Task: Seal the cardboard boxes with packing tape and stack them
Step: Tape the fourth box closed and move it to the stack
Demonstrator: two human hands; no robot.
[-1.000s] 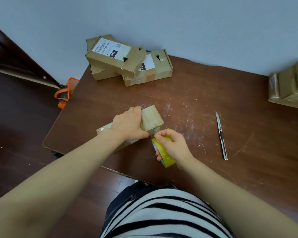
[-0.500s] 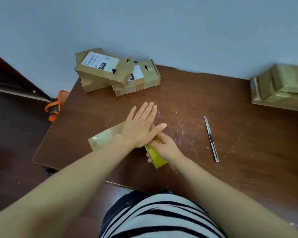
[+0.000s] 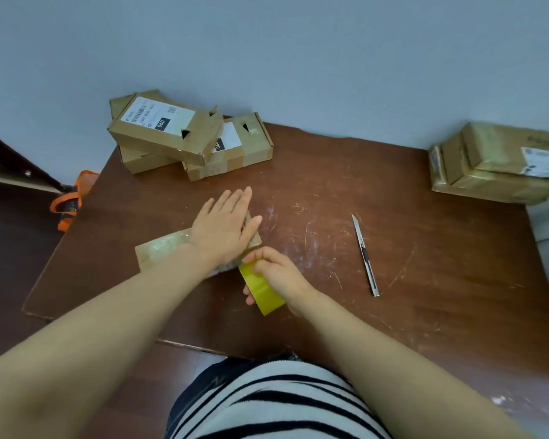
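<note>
Pressing flat on the small cardboard box near the middle of the worktop, the left hand lies with fingers straight and together, probably to pin the flap and smooth the tape down. At the box's near right corner, the right hand curls round the yellow tape roll, held close so the tape can run taut (the strip itself is hard to make out). A utility knife lies to the right, handy for cutting. 3 labelled boxes sit far left, a taped stack far right.
</note>
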